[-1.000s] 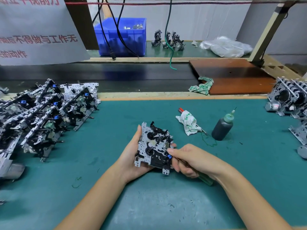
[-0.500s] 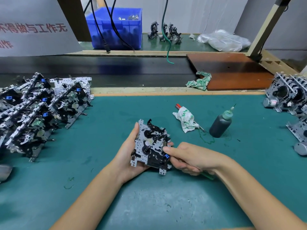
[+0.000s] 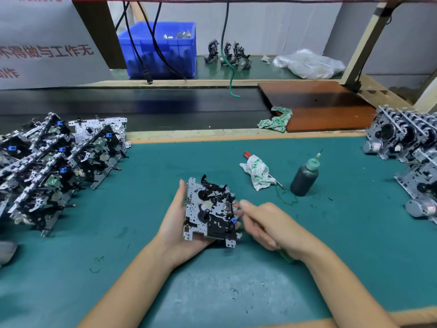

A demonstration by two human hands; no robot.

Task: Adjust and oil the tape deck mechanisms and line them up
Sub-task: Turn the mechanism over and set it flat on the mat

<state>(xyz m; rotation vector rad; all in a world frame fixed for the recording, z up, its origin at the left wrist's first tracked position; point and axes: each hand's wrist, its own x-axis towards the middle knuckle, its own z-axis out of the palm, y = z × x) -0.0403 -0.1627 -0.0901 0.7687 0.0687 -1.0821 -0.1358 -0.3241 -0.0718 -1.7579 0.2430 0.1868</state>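
A single head-worn wide-angle view looks forward and down across the green work mat (image 3: pixel 331 245), close above both forearms; straight edges bow toward the frame's sides, and the far shelf (image 3: pixel 236 75) seems, perhaps through lens distortion, tilted

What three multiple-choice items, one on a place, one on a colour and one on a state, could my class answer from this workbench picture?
1. Where does the oil bottle stand?
A. on the green mat, right of the hands
B. inside the blue bin
C. on the brown board

2. What colour is the bin at the back?
A. red
B. blue
C. yellow

3. How is the tape deck mechanism held?
A. lying flat on the mat
B. gripped in the left hand
C. stacked on the left pile

Key: 1 A, it stands upright on the mat; 2 B, its walls are blue; 3 B, the palm is under it and the thumb is along its edge.
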